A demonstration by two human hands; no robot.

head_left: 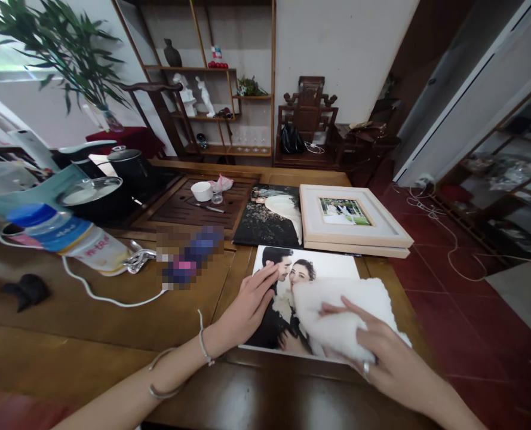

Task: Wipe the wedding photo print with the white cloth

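A large photo print (269, 331) of a couple lies flat near the table's front edge. My left hand (251, 301) rests on its left part, fingers stretched out and holding nothing. In my right hand (377, 346) is a white cloth (346, 298), pressed over the right part of the print and hiding much of it. A ring shows on one finger of that hand. Behind the print lies a darker photo panel (269, 215). Next to it, light wooden picture frames (357, 239) are stacked, the top one with a small photo in it.
On the left of the wooden table (126, 334) stand a blue-capped bottle (77, 239), a glass-lidded pot (90, 194), a white cable (108, 301) and a black object (25, 289). A white bowl (201, 191) sits on the tea tray (171, 209). Carved chairs (310, 116) and shelves stand behind.
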